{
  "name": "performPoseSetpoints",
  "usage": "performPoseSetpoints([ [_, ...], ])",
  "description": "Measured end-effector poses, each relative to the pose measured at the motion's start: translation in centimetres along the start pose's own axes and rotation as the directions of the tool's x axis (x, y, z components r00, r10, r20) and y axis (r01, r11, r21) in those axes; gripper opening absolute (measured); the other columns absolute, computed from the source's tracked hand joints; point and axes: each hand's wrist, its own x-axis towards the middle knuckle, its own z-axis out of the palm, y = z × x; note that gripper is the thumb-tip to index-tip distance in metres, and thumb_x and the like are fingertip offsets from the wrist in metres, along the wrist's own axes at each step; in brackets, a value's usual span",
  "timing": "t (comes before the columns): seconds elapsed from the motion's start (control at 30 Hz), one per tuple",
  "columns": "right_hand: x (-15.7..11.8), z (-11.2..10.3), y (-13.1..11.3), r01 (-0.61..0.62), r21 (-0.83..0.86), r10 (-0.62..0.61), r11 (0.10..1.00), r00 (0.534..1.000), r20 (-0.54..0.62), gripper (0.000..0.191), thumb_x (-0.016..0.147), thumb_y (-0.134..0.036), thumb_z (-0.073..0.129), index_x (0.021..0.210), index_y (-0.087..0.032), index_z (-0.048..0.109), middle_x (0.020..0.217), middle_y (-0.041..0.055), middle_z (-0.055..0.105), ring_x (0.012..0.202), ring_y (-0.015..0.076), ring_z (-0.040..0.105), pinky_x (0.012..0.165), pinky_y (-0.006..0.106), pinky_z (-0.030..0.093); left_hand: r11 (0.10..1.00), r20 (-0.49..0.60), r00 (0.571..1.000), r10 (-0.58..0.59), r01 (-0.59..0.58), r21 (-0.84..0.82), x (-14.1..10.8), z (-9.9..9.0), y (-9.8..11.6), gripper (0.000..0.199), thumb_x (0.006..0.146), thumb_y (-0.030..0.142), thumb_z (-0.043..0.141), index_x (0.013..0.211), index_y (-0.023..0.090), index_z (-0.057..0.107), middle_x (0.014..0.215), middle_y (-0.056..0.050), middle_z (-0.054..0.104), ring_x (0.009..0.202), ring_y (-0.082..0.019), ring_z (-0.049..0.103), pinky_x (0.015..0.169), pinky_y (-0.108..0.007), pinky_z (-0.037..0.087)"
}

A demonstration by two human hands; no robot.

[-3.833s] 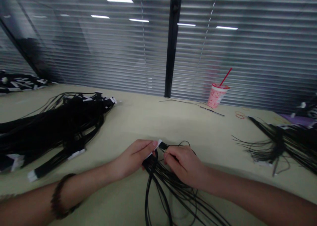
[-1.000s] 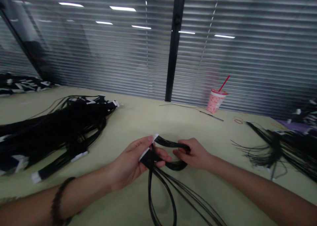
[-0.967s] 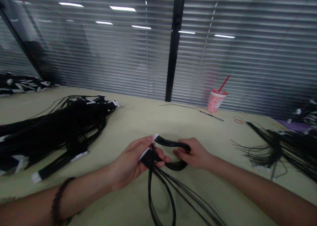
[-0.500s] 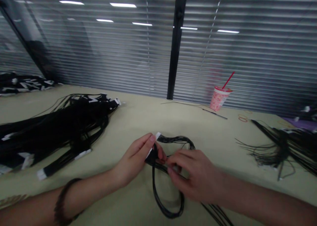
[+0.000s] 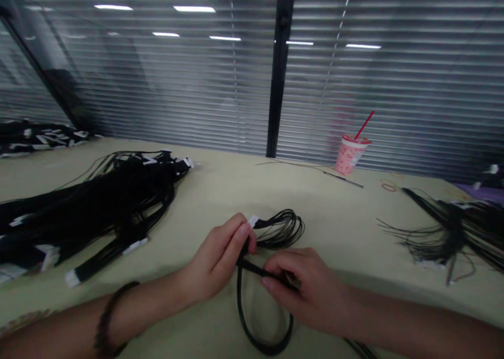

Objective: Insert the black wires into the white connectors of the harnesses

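Note:
My left hand [image 5: 225, 256] is closed round a black wire harness [image 5: 265, 347], its thumb pressing by a white connector [image 5: 253, 221]. From that connector a fan of thin black wires [image 5: 289, 226] loops out to the right. My right hand [image 5: 301, 285] pinches the flat black bundle a little way along, to the right of my left hand. Below and between the hands, part of the harness hangs in a wide loop near the table. More wires trail out under my right forearm. The fingers of both hands partly hide the harness.
A big heap of black harnesses [image 5: 106, 196] with white connectors lies on the left of the table [image 5: 220, 186]. At the right is another pile of black wires [image 5: 452, 233]. A pink cup [image 5: 349, 155] with a red straw and a pen [image 5: 342, 179] are by the window blinds.
My right hand has shifted slightly down and away from my left fingers, along the bundle. The wires at the connector have gone from a stretched strand to a spread loop.

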Motion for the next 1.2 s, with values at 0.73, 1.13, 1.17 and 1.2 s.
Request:
performPoseSetpoints([
  [0.73, 2.0, 0.8, 1.0, -0.204, 0.378, 0.161, 0.903, 0.977, 0.141, 0.024, 0.083, -0.025, 0.042, 0.062, -0.014, 0.049, 0.056, -0.0042, 0.034, 0.052, 0.0062, 0.03, 0.047, 0.019, 0.024, 0.969, 0.053, 0.989, -0.14, 0.148, -0.197, 1.3, 0.9, -0.8, 0.029, 0.088, 0.031, 0.033, 0.071, 0.017, 0.052, 0.065, 0.001, 0.051, 0.062, -0.013, 0.048, 0.06, -0.022, 0.038],
  [1.13, 2.1, 0.9, 1.0, -0.258, 0.464, 0.239, 0.848, 0.966, 0.1, 0.016, 0.076, -0.024, 0.052, 0.071, -0.011, 0.06, 0.059, -0.0021, 0.047, 0.053, 0.007, 0.038, 0.05, 0.019, 0.031, 0.966, 0.06, 0.986, -0.158, 0.167, -0.198, 1.4, 1.3, -0.8, 0.03, 0.088, 0.033, 0.034, 0.069, 0.017, 0.05, 0.063, 0.002, 0.049, 0.061, -0.013, 0.047, 0.058, -0.022, 0.037],
  [1.17, 2.1, 0.8, 1.0, -0.261, 0.458, 0.24, 0.85, 0.965, 0.104, 0.016, 0.077, -0.023, 0.051, 0.07, -0.012, 0.059, 0.058, -0.0023, 0.046, 0.053, 0.0069, 0.038, 0.05, 0.019, 0.031, 0.965, 0.058, 0.984, -0.165, 0.174, -0.197, 1.4, 1.3, -0.7, 0.029, 0.088, 0.033, 0.034, 0.069, 0.017, 0.05, 0.063, 0.002, 0.049, 0.061, -0.013, 0.046, 0.058, -0.022, 0.037],
  [1.2, 2.2, 0.8, 1.1, -0.262, 0.459, 0.242, 0.849, 0.965, 0.103, 0.016, 0.077, -0.024, 0.05, 0.069, -0.012, 0.058, 0.058, -0.0026, 0.045, 0.053, 0.0068, 0.037, 0.049, 0.019, 0.03, 0.963, 0.057, 0.983, -0.173, 0.181, -0.198, 1.4, 1.3, -0.7, 0.029, 0.088, 0.033, 0.034, 0.069, 0.017, 0.049, 0.063, 0.002, 0.049, 0.06, -0.013, 0.046, 0.058, -0.022, 0.037],
])
